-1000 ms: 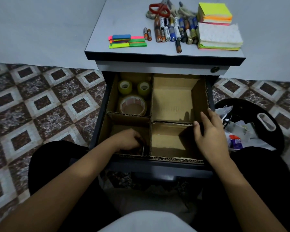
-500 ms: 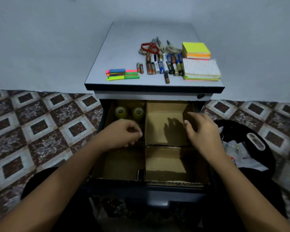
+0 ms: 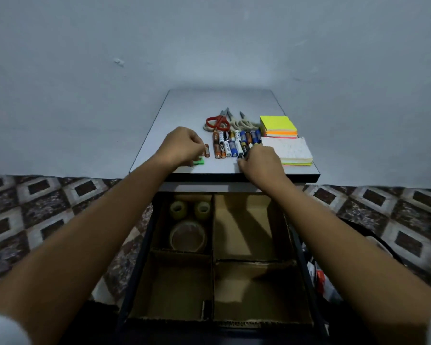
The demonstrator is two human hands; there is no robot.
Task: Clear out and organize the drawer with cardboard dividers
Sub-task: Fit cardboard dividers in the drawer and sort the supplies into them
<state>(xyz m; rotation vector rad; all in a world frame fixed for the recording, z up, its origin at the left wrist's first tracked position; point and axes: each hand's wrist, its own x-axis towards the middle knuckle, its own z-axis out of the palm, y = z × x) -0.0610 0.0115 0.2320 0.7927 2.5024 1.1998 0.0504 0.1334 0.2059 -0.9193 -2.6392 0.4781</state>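
Batteries: a row (image 3: 230, 145) lay side by side on the table (image 3: 184, 105), long axes pointing away from the person and near ends toward the front edge.
Small batteries: two slim orange ones (image 3: 206, 153) lay just left of the row, on the same axis.
Deciding relation: the row's near ends met the right hand (image 3: 261, 163) at its fingertips. The slim pair lay just to the right of the left hand (image 3: 182, 145), so each hand was nearer its own group.
Left grip: fingers curled, tips at the slim pair. Whether they pinched it could not be told.
Right grip: knuckles up and fingers tucked under at the near battery ends, so a clamp could not be confirmed.
Drawer: open below the table edge (image 3: 306, 282), and well apart from both hands. Cardboard dividers (image 3: 212, 257) split it into four.
Compartments: tape rolls (image 3: 188, 235) filled the back left one, and the right two looked bare.
Likely next: lift the batteries end-first and carry them down toward the person.
Around: a green strip (image 3: 200, 161) lay under the left hand, scissors (image 3: 218, 120) behind the row, and sticky notes (image 3: 278, 124) to the right.
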